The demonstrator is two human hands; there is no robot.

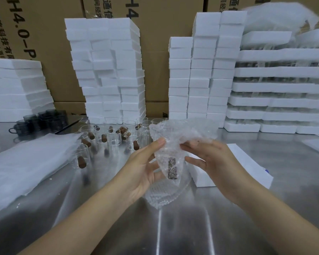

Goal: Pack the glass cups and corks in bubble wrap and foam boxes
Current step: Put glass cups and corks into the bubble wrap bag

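Observation:
Both my hands hold a clear bubble wrap bag [175, 137] above the steel table. My left hand [144, 168] grips its left side, thumb on the upper edge. My right hand [210, 159] pinches the right edge with thumb and fingers. A brown cork [172, 169] shows through the wrap low in the bag; whether a glass cup is in there too I cannot tell. Behind the bag stand several clear glass cups [114, 140] with brown corks [80, 162] inside. A white foam box [234, 162] lies under my right hand.
Bubble wrap sheets [26, 166] lie stacked at the left. Tall stacks of white foam boxes [110, 70] [203, 70] stand at the back, filled foam trays [280, 89] at the right. Dark glass mugs [42, 120] sit far left. Cardboard cartons [164, 19] form the wall behind.

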